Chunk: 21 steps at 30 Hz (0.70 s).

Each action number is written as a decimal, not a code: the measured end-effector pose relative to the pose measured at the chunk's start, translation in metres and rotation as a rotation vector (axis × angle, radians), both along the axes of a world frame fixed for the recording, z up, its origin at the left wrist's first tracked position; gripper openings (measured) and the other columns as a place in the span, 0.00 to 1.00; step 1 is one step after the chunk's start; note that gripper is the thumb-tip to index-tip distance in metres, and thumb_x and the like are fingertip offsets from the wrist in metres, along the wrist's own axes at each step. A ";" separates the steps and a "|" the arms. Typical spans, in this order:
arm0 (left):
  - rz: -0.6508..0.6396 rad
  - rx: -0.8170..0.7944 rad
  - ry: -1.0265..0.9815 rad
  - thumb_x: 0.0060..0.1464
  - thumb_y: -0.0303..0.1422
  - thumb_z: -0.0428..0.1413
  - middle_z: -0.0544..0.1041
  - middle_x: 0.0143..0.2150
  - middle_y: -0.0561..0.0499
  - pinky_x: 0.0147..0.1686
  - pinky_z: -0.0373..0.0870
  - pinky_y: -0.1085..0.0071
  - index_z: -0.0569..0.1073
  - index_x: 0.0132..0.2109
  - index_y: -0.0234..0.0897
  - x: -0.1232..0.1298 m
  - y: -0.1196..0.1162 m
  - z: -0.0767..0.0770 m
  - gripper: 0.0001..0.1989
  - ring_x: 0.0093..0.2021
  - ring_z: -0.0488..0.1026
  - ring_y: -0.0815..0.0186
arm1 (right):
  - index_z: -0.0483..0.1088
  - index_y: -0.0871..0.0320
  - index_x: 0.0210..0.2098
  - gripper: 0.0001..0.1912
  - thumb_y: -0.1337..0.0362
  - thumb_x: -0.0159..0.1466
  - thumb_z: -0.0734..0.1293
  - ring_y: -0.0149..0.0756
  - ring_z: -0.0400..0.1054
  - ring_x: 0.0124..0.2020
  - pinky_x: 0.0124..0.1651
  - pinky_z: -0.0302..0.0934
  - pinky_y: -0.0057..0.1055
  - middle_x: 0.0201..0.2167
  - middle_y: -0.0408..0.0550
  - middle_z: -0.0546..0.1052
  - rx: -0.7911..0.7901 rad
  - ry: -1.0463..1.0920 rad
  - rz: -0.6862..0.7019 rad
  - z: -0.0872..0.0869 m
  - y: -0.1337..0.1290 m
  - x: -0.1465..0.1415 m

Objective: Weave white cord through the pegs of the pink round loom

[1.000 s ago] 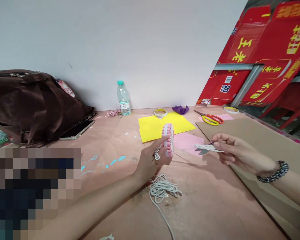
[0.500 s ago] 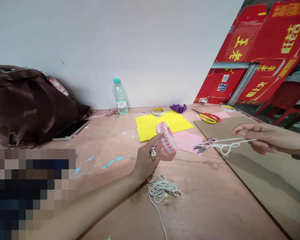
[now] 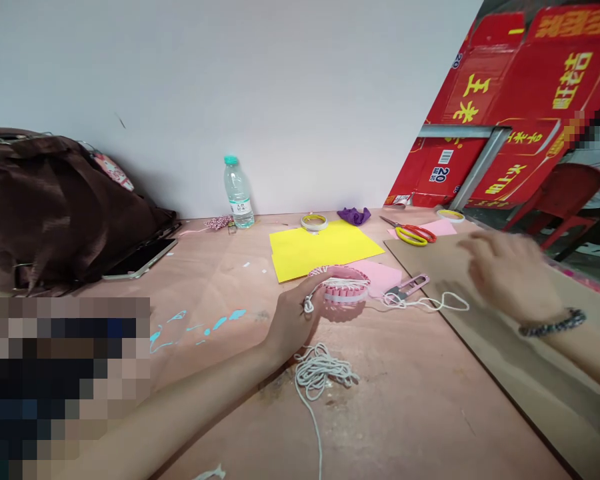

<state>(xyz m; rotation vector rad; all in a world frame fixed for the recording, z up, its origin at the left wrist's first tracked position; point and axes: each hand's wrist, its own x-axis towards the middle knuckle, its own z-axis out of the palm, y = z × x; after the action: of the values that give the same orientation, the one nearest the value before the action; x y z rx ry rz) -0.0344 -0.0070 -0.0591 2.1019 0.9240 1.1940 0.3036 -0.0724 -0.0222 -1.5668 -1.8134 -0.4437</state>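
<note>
Hands well apart. Left hand (image 3: 297, 327) clamped around a pink paper ring (image 3: 344, 288) banded with white strips, at frame centre, with a small loop of white cord (image 3: 309, 305) at the fingers. Right hand (image 3: 510, 277) open and blurred above a cardboard sheet (image 3: 480, 300) at right, a beaded bracelet (image 3: 553, 323) on the wrist.

Another length of white cord (image 3: 430, 303) across the cardboard's edge, beside pink thread snips (image 3: 405, 287). Coiled white cord (image 3: 320, 373) on the desk (image 3: 420, 413) just below the left hand. Behind the ring, yellow paper (image 3: 320, 250) and pink paper (image 3: 375, 277). Farther back, yellow-and-red-handled scissors (image 3: 415, 233), a tape roll (image 3: 314, 222), purple cloth (image 3: 353, 215) and a water bottle (image 3: 239, 193). At upper left, a brown bag (image 3: 55, 200) beside a phone (image 3: 140, 259). At upper right, red cartons (image 3: 520, 100).
</note>
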 end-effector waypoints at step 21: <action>-0.023 -0.070 -0.056 0.60 0.36 0.47 0.69 0.27 0.56 0.27 0.62 0.75 0.63 0.42 0.39 -0.002 -0.013 -0.002 0.07 0.23 0.66 0.72 | 0.68 0.61 0.38 0.06 0.67 0.61 0.64 0.40 0.66 0.35 0.30 0.57 0.32 0.36 0.51 0.73 -0.052 -0.382 0.205 -0.022 0.040 -0.138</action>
<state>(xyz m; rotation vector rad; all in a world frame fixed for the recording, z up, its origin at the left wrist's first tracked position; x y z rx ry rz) -0.0363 -0.0199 -0.0613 2.0091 0.9015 1.1857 0.1652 -0.0321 -0.0447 -1.3774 -2.2652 -0.6355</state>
